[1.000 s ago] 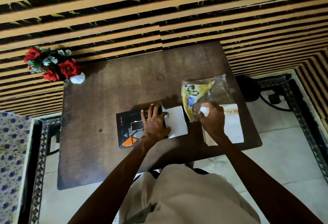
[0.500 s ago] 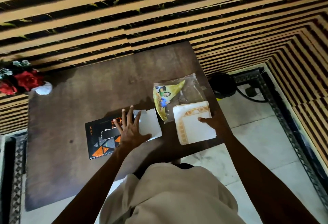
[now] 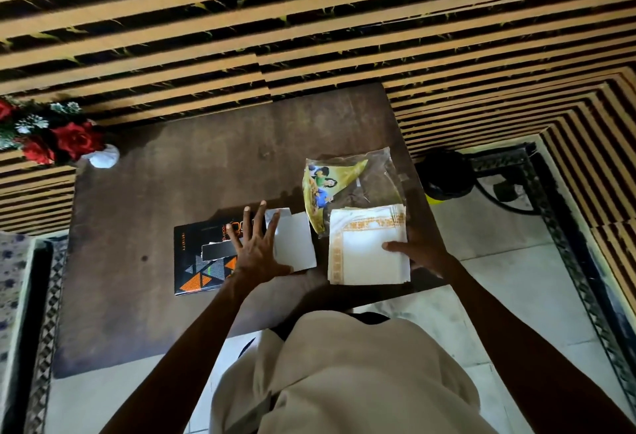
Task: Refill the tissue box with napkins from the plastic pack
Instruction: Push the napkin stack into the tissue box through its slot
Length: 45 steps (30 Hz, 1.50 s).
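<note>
A dark brown worktop (image 3: 155,192) fills the middle of the view, backed by a wall of tan and black stripes. The tissue box (image 3: 198,258), black with orange and grey triangles, lies flat near the worktop's near edge and serves as the landmark here.

Just right of the tissue box, well apart from it, lies a stack of white napkins (image 3: 364,251) with an orange patterned border, squared up and reaching to the worktop's near right edge. Beyond the napkins, farther from the person than the box, the plastic pack (image 3: 347,182) lies flat and slack, its clear film partly printed in yellow with pictures; its near edge touches or slips under the napkins' far edge.

The left hand (image 3: 256,247) lies on the right end of the tissue box with fingers spread wide, palm down, gripping nothing. Under its fingertips, at the box's right end, a white flap or sheet (image 3: 296,244) sticks out toward the napkins; which of the two it is cannot be told.

The right hand (image 3: 418,251) is on the right edge of the napkins, thumb on top of the stack and the fingers hidden beneath or behind it, pinching the stack.

Far left of the box, at the worktop's back corner, stand red flowers (image 3: 51,137) in a white vase (image 3: 103,158).
</note>
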Tool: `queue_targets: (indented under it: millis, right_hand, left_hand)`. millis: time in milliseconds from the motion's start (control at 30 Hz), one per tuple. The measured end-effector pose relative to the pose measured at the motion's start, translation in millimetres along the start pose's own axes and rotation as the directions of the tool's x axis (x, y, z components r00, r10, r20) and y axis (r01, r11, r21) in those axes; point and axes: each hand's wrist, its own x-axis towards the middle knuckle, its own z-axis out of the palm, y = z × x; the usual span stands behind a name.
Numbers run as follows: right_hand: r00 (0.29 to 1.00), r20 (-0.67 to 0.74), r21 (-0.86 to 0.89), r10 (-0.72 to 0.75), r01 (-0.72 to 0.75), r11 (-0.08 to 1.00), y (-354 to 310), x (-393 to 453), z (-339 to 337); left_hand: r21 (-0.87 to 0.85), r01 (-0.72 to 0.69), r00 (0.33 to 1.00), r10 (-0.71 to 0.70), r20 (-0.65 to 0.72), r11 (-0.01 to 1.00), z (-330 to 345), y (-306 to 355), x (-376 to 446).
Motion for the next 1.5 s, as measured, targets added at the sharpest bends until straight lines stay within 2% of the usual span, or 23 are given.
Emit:
queue_targets:
  millis: [133, 200, 300, 367, 400, 467, 500, 533, 567, 633, 733, 800, 900, 967, 1100, 1167, 1233, 1333, 1433, 1500]
  right_hand:
    - [0.988, 0.041, -0.099, -0.148, 0.151, 0.984, -8.5, -6.8, -1.4]
    - [0.980, 0.043, -0.041, -0.193, 0.194, 0.980, -13.5, -10.8, -1.1]
    - [0.974, 0.041, 0.239, -0.223, 0.207, 0.949, -25.8, -17.6, 2.7]
    - [0.958, 0.116, 0.389, -0.261, 0.198, 0.900, -33.7, -22.2, 8.8]
    - [0.956, 0.135, 0.481, -0.260, 0.166, 0.861, -40.6, -24.8, 18.7]
    - [0.940, 0.276, 0.617, -0.201, -0.012, 0.787, -54.8, -26.4, 43.4]
    - [0.916, 0.345, 0.613, -0.203, -0.055, 0.788, -55.7, -21.3, 54.8]
    - [0.901, 0.350, 0.620, -0.255, -0.020, 0.784, -60.0, -18.8, 68.5]
    - [0.916, 0.276, 0.614, -0.291, 0.065, 0.787, -57.8, -7.5, 77.7]
    - [0.953, 0.207, 0.606, -0.223, 0.054, 0.794, -55.1, 18.9, 98.6]
    - [0.978, 0.165, 0.403, -0.130, 0.053, 0.913, -48.7, 37.9, 113.5]
    - [0.982, 0.152, 0.199, -0.111, 0.079, 0.977, -45.0, 41.0, 116.6]
    - [0.985, 0.159, -0.009, -0.066, 0.069, 0.998, -42.9, 45.5, 121.1]
    - [0.989, 0.131, -0.003, -0.074, 0.075, 0.997, -44.0, 47.4, 127.6]
    - [0.996, 0.031, 0.137, -0.078, 0.073, 0.988, -45.8, 50.2, 142.9]
    - [0.997, 0.024, 0.178, -0.079, 0.073, 0.981, -46.0, 52.7, 148.2]
    - [0.992, 0.070, 0.173, -0.103, 0.090, 0.981, -49.3, 50.8, 151.1]
    - [0.991, 0.094, 0.129, -0.093, 0.081, 0.988, -50.4, 51.4, 149.1]
    - [0.991, 0.100, 0.111, -0.088, 0.077, 0.991, -45.7, 57.4, 148.0]
    - [0.995, 0.054, 0.146, -0.084, 0.075, 0.986, -39.5, 65.8, 148.7]
  left_hand:
    - [0.072, 0.010, 0.998, -0.014, 0.059, 0.997, -6.8, -2.3, 1.2]
    - [0.068, -0.009, 0.998, 0.004, 0.062, 0.998, -11.7, -4.5, 1.2]
    - [0.076, -0.021, 0.999, 0.018, 0.044, 0.997, -15.9, -6.6, 1.9]
    - [0.099, -0.026, 0.999, 0.023, 0.030, 0.995, -16.4, -6.7, 1.8]
    - [0.106, -0.029, 0.999, 0.026, 0.030, 0.994, -16.2, -7.6, 1.9]
    - [0.106, -0.044, 0.999, 0.041, 0.029, 0.993, -17.5, -10.0, 0.8]
    - [0.081, -0.057, 0.998, 0.055, 0.028, 0.995, -17.6, -12.4, 0.1]
    - [0.034, -0.070, 0.998, 0.070, 0.003, 0.997, -16.9, -16.6, -0.7]
    - [-0.004, -0.096, 0.995, 0.096, -0.037, 0.995, -14.4, -21.9, -1.3]
    - [-0.033, -0.155, 0.981, 0.150, -0.125, 0.987, -7.6, -34.6, -3.9]
    - [-0.026, -0.116, 0.990, 0.113, -0.090, 0.993, -9.8, -43.4, -9.6]
    - [-0.041, -0.108, 0.990, 0.103, -0.096, 0.993, -10.9, -51.0, -13.4]
    - [-0.069, -0.123, 0.992, 0.120, -0.044, 0.990, -10.4, -62.2, -14.5]
    - [-0.068, -0.121, 0.992, 0.119, -0.031, 0.990, -9.4, -64.9, -13.7]
    - [-0.088, -0.146, 0.989, 0.148, 0.023, 0.985, -11.2, -71.5, -13.3]
    - [-0.199, -0.179, 0.982, 0.189, 0.030, 0.964, -15.1, -80.3, -12.7]
    - [-0.388, -0.197, 0.977, 0.214, -0.001, 0.900, -14.3, -90.3, -9.0]
    - [-0.539, -0.172, 0.983, 0.176, -0.045, 0.824, -13.2, -93.5, -7.1]
    - [-0.564, -0.161, 0.987, 0.119, -0.112, 0.810, -10.8, -86.6, -15.7]
    - [-0.444, -0.208, 0.976, 0.154, -0.154, 0.872, -5.1, -81.9, -24.3]
